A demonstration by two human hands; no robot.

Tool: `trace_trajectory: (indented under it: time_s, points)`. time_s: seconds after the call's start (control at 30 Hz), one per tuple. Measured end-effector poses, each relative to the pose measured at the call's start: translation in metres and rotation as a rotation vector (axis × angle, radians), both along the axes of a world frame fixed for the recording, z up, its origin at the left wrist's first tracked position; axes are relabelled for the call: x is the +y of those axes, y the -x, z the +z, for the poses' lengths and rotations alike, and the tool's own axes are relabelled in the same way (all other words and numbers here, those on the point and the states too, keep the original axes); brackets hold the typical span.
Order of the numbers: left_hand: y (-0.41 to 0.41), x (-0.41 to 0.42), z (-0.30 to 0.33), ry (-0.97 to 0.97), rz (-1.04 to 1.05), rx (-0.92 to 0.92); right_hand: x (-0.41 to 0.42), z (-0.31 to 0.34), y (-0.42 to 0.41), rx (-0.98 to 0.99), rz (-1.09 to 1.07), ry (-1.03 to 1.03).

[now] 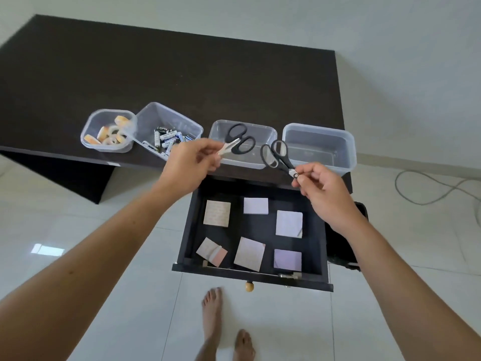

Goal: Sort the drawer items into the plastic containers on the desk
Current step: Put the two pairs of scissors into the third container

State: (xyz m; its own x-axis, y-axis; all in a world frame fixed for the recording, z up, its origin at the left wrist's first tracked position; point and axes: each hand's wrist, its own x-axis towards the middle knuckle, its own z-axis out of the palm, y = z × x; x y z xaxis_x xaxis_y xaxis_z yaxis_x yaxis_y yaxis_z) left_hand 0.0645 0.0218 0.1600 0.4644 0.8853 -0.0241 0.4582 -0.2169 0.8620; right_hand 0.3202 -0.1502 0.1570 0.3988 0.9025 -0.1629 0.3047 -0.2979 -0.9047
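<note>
White tiled floor (pixel 104 230), pale wall (pixel 390 48), grey cable (pixel 429 194) on the floor, bare feet (pixel 213 313)

Four clear plastic containers (pixel 319 145) line the desk's near edge, holding from left tape rolls (pixel 112 134), batteries (pixel 166 139), one black-handled scissors (pixel 238 140) held above it, then nothing, while six paper pads (pixel 256 230) lie flat in the open drawer (pixel 190 227).

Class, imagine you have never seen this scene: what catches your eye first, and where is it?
Two black-handled scissors held by their blades: the left hand lifts one pair over the third container, the right hand holds the other beside it. Below, the open drawer shows six sticky-note pads.
</note>
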Motion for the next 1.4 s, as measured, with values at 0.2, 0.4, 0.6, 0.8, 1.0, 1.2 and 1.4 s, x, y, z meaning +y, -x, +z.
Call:
trace_trajectory:
  time_s: [0.2,0.4,0.6,0.8,1.0,1.2,1.4]
  points:
    - [-0.047,0.039,0.005,-0.323,-0.229,0.218,0.026,0.015,-0.010,-0.092,-0.019,-0.055]
    - [-0.070,0.069,-0.016,-0.412,-0.341,0.335,0.052,0.014,-0.024,-0.194,-0.015,-0.070]
    - [-0.072,0.081,-0.024,-0.311,-0.318,0.339,0.076,0.010,-0.025,-0.286,-0.026,-0.046]
    - [-0.042,0.088,-0.002,-0.249,-0.195,0.090,0.104,0.012,-0.016,-0.357,0.011,-0.098]
    - [-0.012,0.077,0.015,-0.226,-0.199,0.007,0.138,0.003,0.000,-0.442,0.138,-0.073]
    - [0.004,0.058,0.005,-0.088,-0.122,-0.116,0.153,-0.012,0.022,-0.555,0.287,0.005]
    - [0.018,0.036,-0.016,0.036,-0.133,-0.166,0.144,-0.016,0.024,-0.647,0.272,0.005]
